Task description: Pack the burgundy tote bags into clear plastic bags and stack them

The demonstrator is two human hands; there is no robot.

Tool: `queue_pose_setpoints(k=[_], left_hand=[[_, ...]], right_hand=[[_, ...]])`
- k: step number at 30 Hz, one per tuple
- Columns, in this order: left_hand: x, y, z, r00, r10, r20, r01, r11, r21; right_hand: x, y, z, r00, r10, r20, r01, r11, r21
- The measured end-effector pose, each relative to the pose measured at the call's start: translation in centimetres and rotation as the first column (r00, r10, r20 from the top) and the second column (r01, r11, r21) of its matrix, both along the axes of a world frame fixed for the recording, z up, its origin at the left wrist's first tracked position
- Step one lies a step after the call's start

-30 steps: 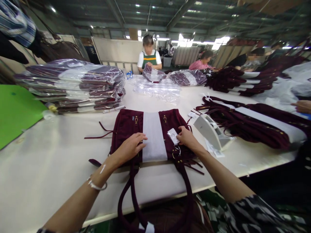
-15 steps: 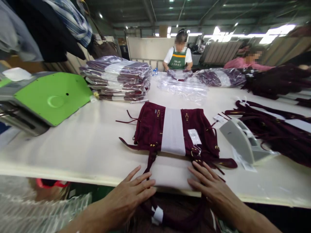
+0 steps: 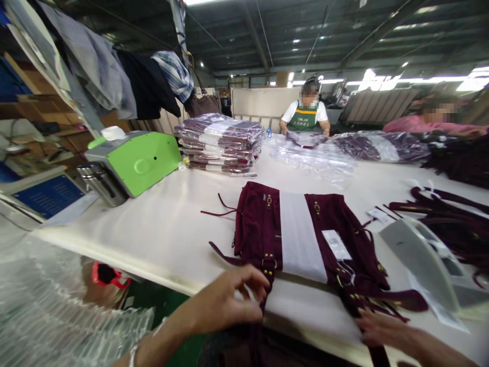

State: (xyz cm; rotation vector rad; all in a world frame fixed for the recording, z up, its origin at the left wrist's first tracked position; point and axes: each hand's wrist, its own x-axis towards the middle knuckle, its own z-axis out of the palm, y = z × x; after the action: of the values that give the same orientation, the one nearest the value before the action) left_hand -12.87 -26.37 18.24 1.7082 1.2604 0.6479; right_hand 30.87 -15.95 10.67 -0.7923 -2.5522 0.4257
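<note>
A maroon bag (image 3: 257, 219) lies flat on the white table (image 3: 183, 224), with a pale paper band (image 3: 301, 234) round its middle and a white tag (image 3: 336, 245) on its right half. Its straps run down over the table's front edge. My left hand (image 3: 233, 295) is at the left strap, fingers curled, with the thumb and fingertips close to the strap; whether it grips is unclear. At the right strap is my right hand (image 3: 389, 331), blurred, its fingers over the strap and partly smeared.
A green machine (image 3: 143, 160) and a steel flask (image 3: 101, 183) stand at the left. Plastic-wrapped bags (image 3: 221, 140) are stacked behind. A grey dispenser (image 3: 424, 260) and maroon straps (image 3: 451, 219) lie right. A person (image 3: 305, 112) in an apron works across the table.
The view has turned left, so things appear further right. My left hand has gone from spread fingers to curled ones by the left strap; my right hand has moved down and right.
</note>
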Motion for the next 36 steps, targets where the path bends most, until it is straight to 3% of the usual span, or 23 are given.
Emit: queue_pose_setpoints(k=[2, 3, 5, 7, 11, 13, 15, 18, 20, 22, 24, 27, 31, 36], left_hand=[[-1.6, 3.3, 0.7, 0.909, 0.376, -0.181, -0.349, 0.923, 0.164], [-2.2, 5.0, 0.6, 0.830, 0.472, -0.298, -0.414, 0.879, 0.238], [-2.9, 8.3, -0.4, 0.680, 0.514, -0.523, -0.431, 0.857, 0.283], [-2.8, 10.8, -1.7, 0.605, 0.481, -0.635, -0.420, 0.870, 0.258], [-0.8, 12.7, -2.9, 0.617, 0.536, -0.576, -0.459, 0.840, 0.289], [1.0, 12.7, -2.9, 0.663, 0.564, -0.492, -0.451, 0.826, 0.339], [2.8, 12.7, -2.7, 0.755, 0.509, -0.414, -0.367, 0.850, 0.377], [3.6, 13.3, -2.2, 0.901, 0.275, -0.336, -0.165, 0.932, 0.322], [1.5, 14.3, -2.0, 0.967, 0.189, -0.173, -0.161, 0.973, 0.168], [-2.3, 15.7, -2.3, 0.958, 0.284, 0.028, -0.283, 0.959, -0.026], [-6.4, 17.3, -3.3, 0.895, 0.435, 0.102, -0.417, 0.895, -0.156], [-9.6, 19.9, -5.6, 0.870, 0.473, 0.139, -0.425, 0.862, -0.275], [-7.4, 23.3, -8.2, 0.853, 0.398, 0.337, -0.257, 0.883, -0.392], [-3.3, 26.1, -9.5, 0.776, 0.350, 0.524, -0.183, 0.921, -0.344]], right_hand=[[-3.2, 2.0, 2.9, 0.998, 0.001, 0.068, 0.015, 0.974, -0.228], [-5.5, 3.1, 4.7, 0.995, -0.033, 0.095, 0.065, 0.935, -0.350], [-11.4, 5.3, 7.8, 0.987, -0.144, 0.067, 0.158, 0.860, -0.486], [-17.7, 7.3, 9.6, 0.973, -0.231, 0.001, 0.189, 0.794, -0.578], [-28.0, 11.7, 9.0, 0.941, -0.338, 0.003, 0.273, 0.753, -0.599], [-31.4, 14.3, 8.0, 0.920, -0.385, 0.068, 0.368, 0.791, -0.489], [-33.8, 16.6, 7.0, 0.890, -0.436, 0.134, 0.455, 0.824, -0.338], [-35.4, 19.3, 5.8, 0.856, -0.478, 0.194, 0.514, 0.824, -0.238], [-35.3, 20.2, 5.4, 0.855, -0.477, 0.202, 0.515, 0.828, -0.224], [-34.7, 20.6, 5.3, 0.862, -0.472, 0.186, 0.505, 0.837, -0.214], [-33.9, 20.5, 5.3, 0.875, -0.458, 0.156, 0.483, 0.850, -0.210], [-32.9, 20.0, 5.5, 0.893, -0.449, -0.007, 0.425, 0.849, -0.314], [-31.8, 19.6, 5.3, 0.830, -0.479, -0.287, 0.242, 0.772, -0.588], [-30.5, 19.9, 4.8, 0.709, -0.538, -0.456, 0.035, 0.673, -0.739]])
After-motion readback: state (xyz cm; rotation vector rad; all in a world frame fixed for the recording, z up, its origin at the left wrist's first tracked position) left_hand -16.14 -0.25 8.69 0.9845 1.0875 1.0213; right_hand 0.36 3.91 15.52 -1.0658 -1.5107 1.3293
